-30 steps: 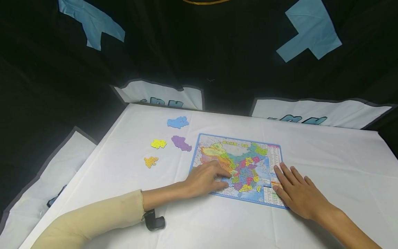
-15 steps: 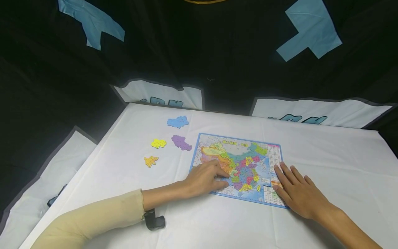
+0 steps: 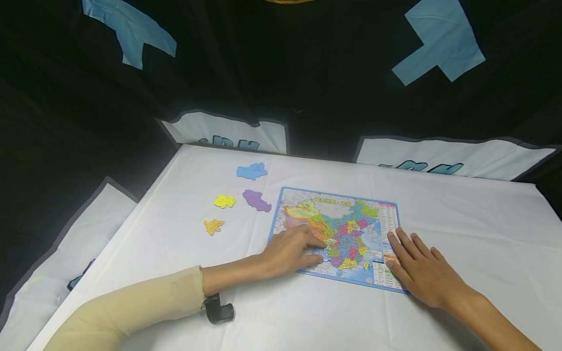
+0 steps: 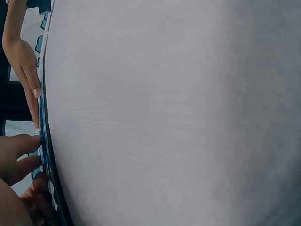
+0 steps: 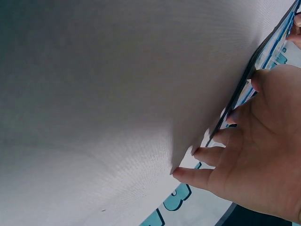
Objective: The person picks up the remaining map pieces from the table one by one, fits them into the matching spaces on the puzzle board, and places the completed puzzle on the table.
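Observation:
A blue-rimmed map puzzle board lies on the white-covered table, its colored regions largely filled in. My left hand reaches over the lower left of the board and hides part of it. Its index finger touches the map, with the thumb held apart below. In the left wrist view, the fingers meet the board edge-on. On the right border rests my right hand, flat with fingers spread. From the right wrist, the thumb lies over the board's edge while the outer fingertips reach the cloth.
Left of the board lie loose puzzle pieces: blue, purple, yellow and orange. A black device is strapped at the left wrist. Dark curtains hang behind the table.
Only the left index finger shifts slightly over the map, a little left and then back right. The board, the loose pieces and the right hand stay in place.

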`<state>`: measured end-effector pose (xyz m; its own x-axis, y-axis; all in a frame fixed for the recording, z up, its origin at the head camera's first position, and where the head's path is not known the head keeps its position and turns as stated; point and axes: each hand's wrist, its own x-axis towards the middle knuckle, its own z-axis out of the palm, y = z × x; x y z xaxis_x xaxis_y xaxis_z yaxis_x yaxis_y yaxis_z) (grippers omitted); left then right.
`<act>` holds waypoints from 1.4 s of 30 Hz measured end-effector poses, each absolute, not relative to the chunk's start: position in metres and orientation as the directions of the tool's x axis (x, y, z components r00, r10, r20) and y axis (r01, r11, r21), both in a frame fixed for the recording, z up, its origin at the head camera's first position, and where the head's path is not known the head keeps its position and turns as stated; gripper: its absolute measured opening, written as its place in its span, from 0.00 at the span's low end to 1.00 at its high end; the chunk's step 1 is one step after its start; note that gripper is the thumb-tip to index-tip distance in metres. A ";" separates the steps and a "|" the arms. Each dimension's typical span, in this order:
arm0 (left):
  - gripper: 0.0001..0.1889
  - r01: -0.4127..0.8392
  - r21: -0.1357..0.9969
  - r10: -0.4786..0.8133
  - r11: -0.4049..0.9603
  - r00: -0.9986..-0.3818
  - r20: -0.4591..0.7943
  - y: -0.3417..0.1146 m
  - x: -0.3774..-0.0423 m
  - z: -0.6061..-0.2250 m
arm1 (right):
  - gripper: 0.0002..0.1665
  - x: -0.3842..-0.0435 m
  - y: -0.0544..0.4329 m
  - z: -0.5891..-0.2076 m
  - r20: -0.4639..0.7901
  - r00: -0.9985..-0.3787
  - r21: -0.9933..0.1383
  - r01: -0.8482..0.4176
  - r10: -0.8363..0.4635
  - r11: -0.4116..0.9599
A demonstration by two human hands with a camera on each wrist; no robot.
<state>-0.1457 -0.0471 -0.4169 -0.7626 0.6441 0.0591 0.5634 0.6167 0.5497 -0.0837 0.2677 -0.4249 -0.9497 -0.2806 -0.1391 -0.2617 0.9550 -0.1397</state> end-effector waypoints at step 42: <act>0.14 0.603 0.500 0.675 0.622 -0.737 0.048 -0.043 -0.149 -0.416 | 0.42 -0.084 0.268 -0.423 -0.150 -0.944 -0.168 -0.267 -0.292 0.949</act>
<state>-0.1486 -0.0431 -0.4159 -0.7366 0.6747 0.0481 0.6026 0.6223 0.4997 -0.0840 0.2680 -0.4232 -0.9444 -0.2924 -0.1500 -0.2672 0.9489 -0.1679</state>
